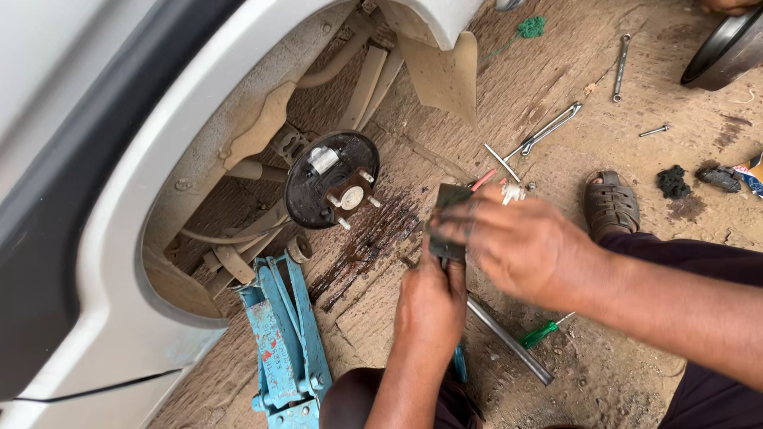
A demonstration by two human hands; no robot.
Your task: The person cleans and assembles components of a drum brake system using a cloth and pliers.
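In the middle of the frame, the left hand (429, 306) grips a dark flat part (447, 222). The right hand (517, 246) rests its blurry fingers on it. The round brake plate (330, 189) sits upper left, above a blue jack (282, 342).

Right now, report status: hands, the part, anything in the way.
Left hand grips dark flat part from below. Right hand over its top, blurred, grip unclear. Metal rod and green screwdriver lie under the hands; blue jack to the left.
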